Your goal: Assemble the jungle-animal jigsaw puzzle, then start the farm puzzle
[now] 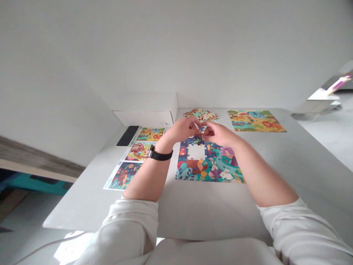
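Note:
A jigsaw puzzle point(197, 176) of a night forest scene with rabbits lies on the table, mostly joined, with a rectangular gap left of its middle. Above its far edge my left hand point(187, 129), a black watch on the wrist, has its fingers curled in a pinch. My right hand point(217, 134) faces it, fingers bent and closed too. Between the fingertips a small dark blue puzzle piece shows, and both hands seem to grip it; the fingers partly hide it. Just beyond the hands sits a pile of loose puzzle pieces point(200, 113).
Another finished puzzle point(256, 121) with a lion lies at the back right. On the left are picture sheets point(125, 176), a black phone point(127, 135) and a white box point(143, 117) against the wall. The table's point(209, 213) near edge runs close to my body.

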`<state>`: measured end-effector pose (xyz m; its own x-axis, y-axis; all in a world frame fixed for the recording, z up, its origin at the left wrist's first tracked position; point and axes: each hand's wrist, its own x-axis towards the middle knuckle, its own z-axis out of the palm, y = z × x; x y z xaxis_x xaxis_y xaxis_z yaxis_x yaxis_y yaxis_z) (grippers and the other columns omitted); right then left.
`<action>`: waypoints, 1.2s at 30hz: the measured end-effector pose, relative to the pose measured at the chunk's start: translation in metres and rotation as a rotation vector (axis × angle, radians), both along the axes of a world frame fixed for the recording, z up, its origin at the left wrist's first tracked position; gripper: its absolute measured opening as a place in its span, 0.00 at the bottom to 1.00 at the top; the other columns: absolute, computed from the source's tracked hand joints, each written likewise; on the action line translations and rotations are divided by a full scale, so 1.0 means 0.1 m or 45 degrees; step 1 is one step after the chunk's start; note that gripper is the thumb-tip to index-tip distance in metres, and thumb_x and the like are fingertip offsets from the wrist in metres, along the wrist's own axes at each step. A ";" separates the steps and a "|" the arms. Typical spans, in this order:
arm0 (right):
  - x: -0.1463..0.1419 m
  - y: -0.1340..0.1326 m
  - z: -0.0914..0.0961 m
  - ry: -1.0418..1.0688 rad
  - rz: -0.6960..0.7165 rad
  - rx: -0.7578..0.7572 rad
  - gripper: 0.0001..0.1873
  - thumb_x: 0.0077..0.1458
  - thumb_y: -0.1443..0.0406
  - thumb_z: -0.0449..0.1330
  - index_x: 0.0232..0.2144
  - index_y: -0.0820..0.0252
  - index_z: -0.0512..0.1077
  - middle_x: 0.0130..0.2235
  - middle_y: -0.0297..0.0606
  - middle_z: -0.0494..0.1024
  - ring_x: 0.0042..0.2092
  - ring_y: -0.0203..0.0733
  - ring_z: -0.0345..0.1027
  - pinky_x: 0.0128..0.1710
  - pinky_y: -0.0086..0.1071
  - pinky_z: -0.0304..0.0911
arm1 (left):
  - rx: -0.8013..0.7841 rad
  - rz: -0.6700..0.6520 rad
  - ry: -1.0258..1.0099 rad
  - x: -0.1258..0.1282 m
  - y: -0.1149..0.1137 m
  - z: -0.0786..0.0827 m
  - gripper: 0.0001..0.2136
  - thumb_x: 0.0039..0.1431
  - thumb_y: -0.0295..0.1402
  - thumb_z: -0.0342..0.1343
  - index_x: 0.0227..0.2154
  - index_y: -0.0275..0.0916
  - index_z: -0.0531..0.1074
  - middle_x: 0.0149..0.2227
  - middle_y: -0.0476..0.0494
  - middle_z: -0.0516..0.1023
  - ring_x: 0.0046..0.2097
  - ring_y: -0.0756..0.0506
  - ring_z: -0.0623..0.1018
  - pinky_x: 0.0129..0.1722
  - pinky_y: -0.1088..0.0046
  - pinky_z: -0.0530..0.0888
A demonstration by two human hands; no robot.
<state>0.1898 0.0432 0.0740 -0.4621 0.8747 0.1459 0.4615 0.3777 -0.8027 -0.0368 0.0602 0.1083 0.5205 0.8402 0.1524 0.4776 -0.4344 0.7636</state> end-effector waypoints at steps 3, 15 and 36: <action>0.03 0.02 -0.01 -0.072 -0.095 0.056 0.22 0.57 0.67 0.67 0.54 0.54 0.75 0.35 0.32 0.81 0.36 0.40 0.75 0.39 0.33 0.68 | -0.002 0.061 -0.096 -0.04 0.04 0.01 0.10 0.61 0.33 0.60 0.44 0.37 0.76 0.32 0.46 0.83 0.33 0.49 0.80 0.35 0.74 0.74; 0.05 0.12 -0.02 0.134 -0.383 0.110 0.10 0.54 0.60 0.68 0.37 0.57 0.74 0.33 0.33 0.80 0.34 0.41 0.74 0.37 0.33 0.66 | -0.313 0.017 -0.112 0.10 0.08 -0.16 0.10 0.58 0.34 0.67 0.36 0.38 0.73 0.34 0.47 0.78 0.33 0.51 0.78 0.31 0.76 0.78; 0.00 0.02 0.00 -0.320 -0.204 0.054 0.06 0.60 0.65 0.67 0.41 0.57 0.80 0.34 0.35 0.84 0.35 0.40 0.76 0.35 0.32 0.63 | -0.199 -0.091 0.220 -0.09 0.15 -0.14 0.08 0.58 0.35 0.59 0.36 0.37 0.79 0.33 0.46 0.83 0.34 0.48 0.80 0.34 0.76 0.74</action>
